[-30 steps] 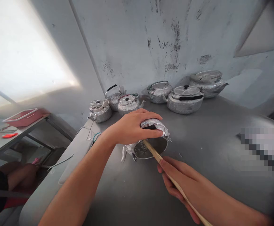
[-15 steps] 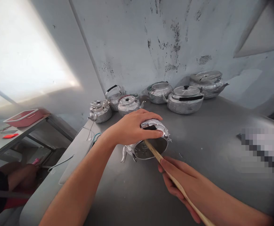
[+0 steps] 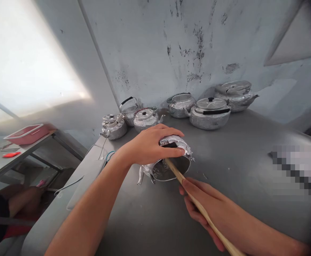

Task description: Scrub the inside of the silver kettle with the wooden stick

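Observation:
A dented silver kettle lies tipped on its side on the grey table, its round opening facing me and its spout pointing left. My left hand is wrapped over the top of it, thumb and fingers apart around a black handle grip. In my right hand is a wooden stick, held with the thumb along it. The stick's far end goes into the kettle's opening, where its tip is hidden.
Several silver kettles stand along the wall, among them a lidded one and a smaller one. Cables lie by the table's left edge. A pink basket sits on a side table, with a seated person's legs below. A blurred-out object lies right.
Almost nothing differs. Both hands, the wooden stick and the kettle keep nearly the same places.

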A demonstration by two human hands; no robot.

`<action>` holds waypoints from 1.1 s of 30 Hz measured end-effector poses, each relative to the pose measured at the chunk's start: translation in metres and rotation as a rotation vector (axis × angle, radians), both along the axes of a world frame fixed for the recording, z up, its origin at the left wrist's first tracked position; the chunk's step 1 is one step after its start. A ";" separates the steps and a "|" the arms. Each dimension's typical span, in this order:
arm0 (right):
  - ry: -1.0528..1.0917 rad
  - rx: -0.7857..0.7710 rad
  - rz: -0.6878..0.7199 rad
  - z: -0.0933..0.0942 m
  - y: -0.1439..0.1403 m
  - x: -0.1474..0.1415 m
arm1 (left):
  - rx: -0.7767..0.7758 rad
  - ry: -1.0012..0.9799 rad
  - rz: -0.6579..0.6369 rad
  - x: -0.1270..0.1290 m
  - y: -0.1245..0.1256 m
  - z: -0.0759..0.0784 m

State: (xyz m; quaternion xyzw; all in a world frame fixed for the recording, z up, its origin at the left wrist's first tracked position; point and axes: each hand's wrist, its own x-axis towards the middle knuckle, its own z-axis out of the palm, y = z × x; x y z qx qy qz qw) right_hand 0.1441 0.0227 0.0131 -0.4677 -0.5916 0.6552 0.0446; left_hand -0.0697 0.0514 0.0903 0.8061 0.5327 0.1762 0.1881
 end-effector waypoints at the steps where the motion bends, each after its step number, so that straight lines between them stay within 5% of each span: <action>1: 0.012 0.009 -0.009 -0.001 0.000 0.000 | -0.001 0.000 0.003 0.000 0.000 0.000; 33: 0.000 0.020 -0.002 0.002 -0.004 0.001 | -0.005 -0.005 0.002 -0.001 0.000 0.000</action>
